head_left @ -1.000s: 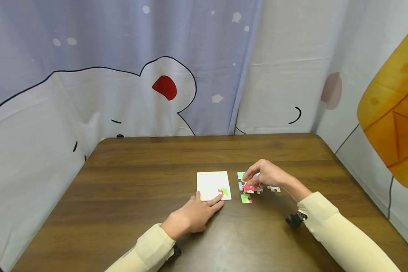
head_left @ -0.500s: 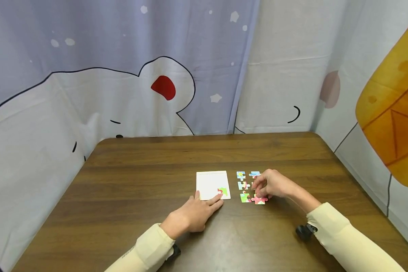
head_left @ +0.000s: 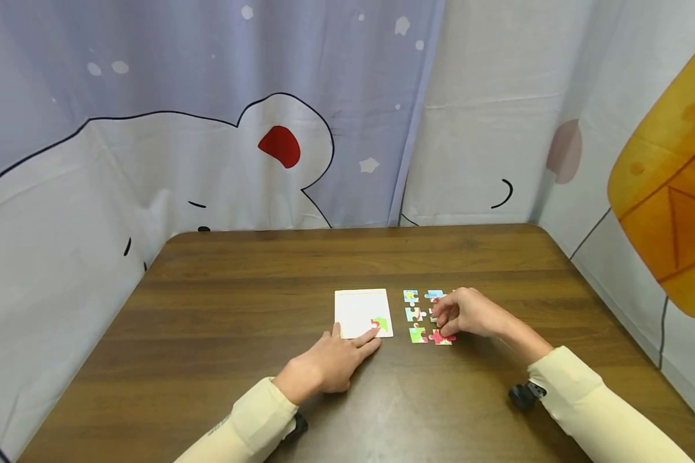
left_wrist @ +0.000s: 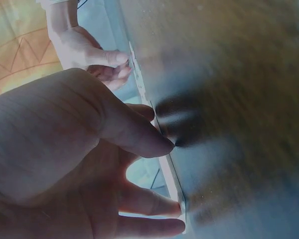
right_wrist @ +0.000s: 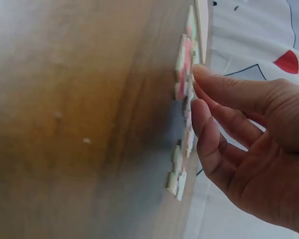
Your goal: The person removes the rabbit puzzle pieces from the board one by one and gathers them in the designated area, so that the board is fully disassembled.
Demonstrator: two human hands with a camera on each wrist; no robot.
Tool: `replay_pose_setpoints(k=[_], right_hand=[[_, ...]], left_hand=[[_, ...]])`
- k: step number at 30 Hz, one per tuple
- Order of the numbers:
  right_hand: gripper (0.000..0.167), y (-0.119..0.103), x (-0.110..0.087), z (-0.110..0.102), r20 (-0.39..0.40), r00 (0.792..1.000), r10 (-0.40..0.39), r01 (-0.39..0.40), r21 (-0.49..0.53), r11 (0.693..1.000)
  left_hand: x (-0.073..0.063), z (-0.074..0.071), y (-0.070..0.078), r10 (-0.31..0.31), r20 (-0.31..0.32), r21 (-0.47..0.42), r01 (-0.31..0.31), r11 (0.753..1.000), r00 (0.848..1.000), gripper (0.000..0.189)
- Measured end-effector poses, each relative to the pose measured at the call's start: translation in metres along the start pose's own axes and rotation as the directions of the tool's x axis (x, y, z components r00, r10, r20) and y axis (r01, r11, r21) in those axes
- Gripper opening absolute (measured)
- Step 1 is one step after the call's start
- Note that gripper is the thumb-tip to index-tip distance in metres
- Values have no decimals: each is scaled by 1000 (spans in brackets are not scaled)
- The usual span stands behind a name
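Observation:
My left hand [head_left: 330,361] rests at the near edge of a white square puzzle tray [head_left: 356,308], its fingers spread and their tips on the rim. One green and red puzzle piece [head_left: 381,325] lies in the tray's near right corner. To the right, my right hand [head_left: 469,314] hovers low over loose pieces, with fingers loosely bent. Its thumb touches or nearly touches a red jigsaw piece [head_left: 442,337] lying flat on the table. In the right wrist view, that red piece [right_wrist: 182,72] sits just beside the thumb tip; nothing shows pinched between the fingers.
Left of the red piece lie a green corner piece [head_left: 418,335], a pale middle piece [head_left: 414,314] and a blue piece [head_left: 410,296]. Another blue piece [head_left: 435,294] is behind; others are partly hidden by the right hand. The wooden table [head_left: 237,289] meets a printed curtain [head_left: 353,128].
My right hand has carried the red piece nearer and slightly right, setting it beside the green corner piece. Its thumb has since eased off a little. The left hand stays put.

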State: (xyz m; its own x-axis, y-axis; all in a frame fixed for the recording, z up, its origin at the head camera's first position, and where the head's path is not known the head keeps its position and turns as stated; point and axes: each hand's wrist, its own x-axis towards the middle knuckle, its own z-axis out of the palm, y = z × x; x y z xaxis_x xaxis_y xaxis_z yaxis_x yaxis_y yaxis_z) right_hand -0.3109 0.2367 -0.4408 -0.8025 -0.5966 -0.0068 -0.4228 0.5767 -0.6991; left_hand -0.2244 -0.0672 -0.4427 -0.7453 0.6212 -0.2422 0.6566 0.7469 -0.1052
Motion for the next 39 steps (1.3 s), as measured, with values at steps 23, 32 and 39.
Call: replay_pose_setpoints(k=[23, 32, 39], right_hand=[[18, -28, 33, 15, -33, 996, -82, 82, -17, 997], [38, -56, 69, 42, 135, 989, -67, 67, 4, 998], [46, -56, 78, 54, 163, 982, -93, 110, -101, 989]], left_hand=[[-1, -1, -2, 2, 1, -7, -2, 1000, 1000, 79], [0, -1, -4, 12, -5, 6, -12, 1000, 1000, 84], [-2, -1, -5, 16, 7, -1, -16, 1000, 1000, 85]])
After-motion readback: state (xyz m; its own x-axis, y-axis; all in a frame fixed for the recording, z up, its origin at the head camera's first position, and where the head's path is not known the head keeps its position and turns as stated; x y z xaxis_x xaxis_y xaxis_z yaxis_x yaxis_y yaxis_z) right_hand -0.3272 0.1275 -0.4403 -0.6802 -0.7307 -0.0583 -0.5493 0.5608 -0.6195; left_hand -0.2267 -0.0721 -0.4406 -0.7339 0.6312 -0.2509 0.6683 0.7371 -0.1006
